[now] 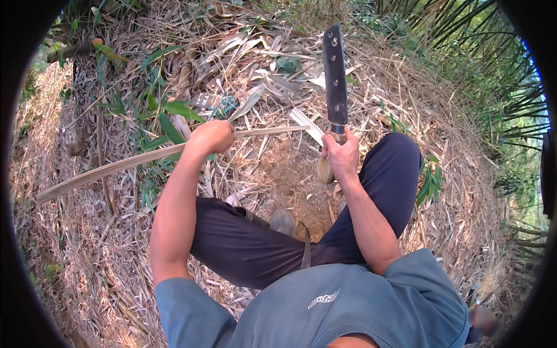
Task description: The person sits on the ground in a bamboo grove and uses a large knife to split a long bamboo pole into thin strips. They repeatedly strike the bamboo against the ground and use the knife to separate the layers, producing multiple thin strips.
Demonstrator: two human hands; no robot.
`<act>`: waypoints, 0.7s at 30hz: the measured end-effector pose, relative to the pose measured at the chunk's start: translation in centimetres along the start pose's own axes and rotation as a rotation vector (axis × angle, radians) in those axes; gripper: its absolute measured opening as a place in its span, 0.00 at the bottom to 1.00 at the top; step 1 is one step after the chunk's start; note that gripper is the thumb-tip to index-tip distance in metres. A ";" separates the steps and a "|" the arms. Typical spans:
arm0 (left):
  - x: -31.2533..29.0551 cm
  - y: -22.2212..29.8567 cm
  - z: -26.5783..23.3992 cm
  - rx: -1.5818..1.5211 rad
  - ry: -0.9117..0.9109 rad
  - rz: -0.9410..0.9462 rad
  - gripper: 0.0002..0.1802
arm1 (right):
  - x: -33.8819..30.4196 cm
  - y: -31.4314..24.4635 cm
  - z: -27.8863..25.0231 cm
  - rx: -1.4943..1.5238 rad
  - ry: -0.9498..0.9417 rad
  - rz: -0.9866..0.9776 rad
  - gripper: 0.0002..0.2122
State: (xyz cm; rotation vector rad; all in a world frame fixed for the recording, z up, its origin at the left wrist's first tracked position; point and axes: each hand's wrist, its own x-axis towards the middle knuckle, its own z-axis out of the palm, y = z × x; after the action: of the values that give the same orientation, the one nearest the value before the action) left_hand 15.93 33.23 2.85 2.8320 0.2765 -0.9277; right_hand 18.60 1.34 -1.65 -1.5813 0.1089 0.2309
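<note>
Sat low on ground (458, 197) thick with dry, straw-coloured leaves. Had a bank of green plants (493, 87) along the far right. Wore a blue-grey short-sleeved shirt (278, 307) with a small pale print at the chest, and dark trousers (243, 246), with both knees bent and spread wide. Held a long, slightly curved wooden strip (116, 167) in the left hand (214, 138), with fingers curled closed around it nearer its right end. Stretched the strip far out to the left and, past the knuckles, a shorter way to the right, in front of the knees. Gripped a broad knife (336, 95) in the right hand (342, 152), with fingers wrapped tightly around the wooden handle (325, 171). Pointed the dark blade, pierced by a row of round holes, away from the body, just beyond the right knee. Had green leaves (182, 110) near the left wrist. Had a flat, pale sliver (307, 124) between the strip's tip and the knife; could not tell contact from mere overlap. Showed a grey shoe (283, 223) between the legs. Had a small teal tangle (225, 105) just beyond the left hand, too small to make out.
</note>
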 end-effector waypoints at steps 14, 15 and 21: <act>1.4 3.0 -0.5 0.056 -0.075 -0.088 0.18 | -0.5 0.9 1.1 -0.055 -0.108 0.078 0.05; 1.3 3.1 -0.5 0.053 -0.079 -0.086 0.18 | -0.6 1.0 1.2 -0.050 -0.101 0.078 0.05; 1.3 2.5 0.2 0.052 -0.062 -0.085 0.19 | -1.6 1.6 1.7 -0.127 -0.163 0.091 0.04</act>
State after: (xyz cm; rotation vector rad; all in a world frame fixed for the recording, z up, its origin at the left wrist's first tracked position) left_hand 17.44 30.96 2.14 2.8519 0.3738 -1.0527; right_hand 16.60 2.85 -2.87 -1.6788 0.0396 0.4438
